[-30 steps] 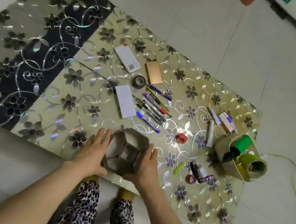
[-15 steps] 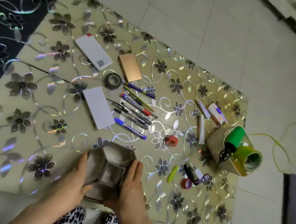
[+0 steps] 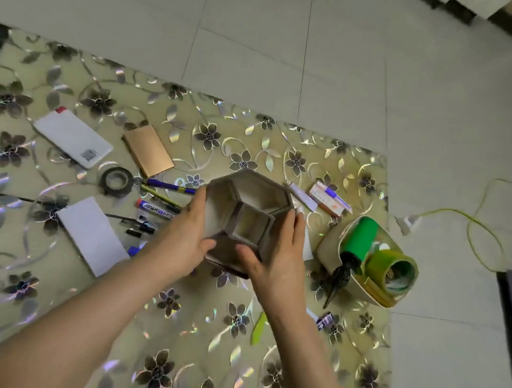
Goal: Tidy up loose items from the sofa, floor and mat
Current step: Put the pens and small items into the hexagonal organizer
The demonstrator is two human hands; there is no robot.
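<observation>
Both hands closed around a grey hexagonal holder (image 3: 247, 216), held above the mat (image 3: 196, 329): left hand (image 3: 188, 239) clasping its left wall with the thumb hooked over the near rim, right hand (image 3: 276, 259) gripping its right wall, thumb on the near edge. Inside the holder, thin dividers forming several empty compartments, opening turned up toward the camera.

Just left of the left hand, a cluster of pens (image 3: 158, 205) lying on the mat, partly hidden by the wrist, a red-capped marker among them. Farther left, a white flat box (image 3: 92, 235), a roll of dark tape (image 3: 116, 180), a copper-coloured slab (image 3: 148, 150) and a white phone-like slab (image 3: 72, 137).

Right of the holder, a small tube and carton (image 3: 327, 198); beyond the right hand, a tipped-over beige container (image 3: 331, 249) with a green pump (image 3: 358, 242) and green tape roll (image 3: 393, 270) spilling out. On the tiled floor (image 3: 325, 59) to the right, a yellow-green cord (image 3: 472, 223).
</observation>
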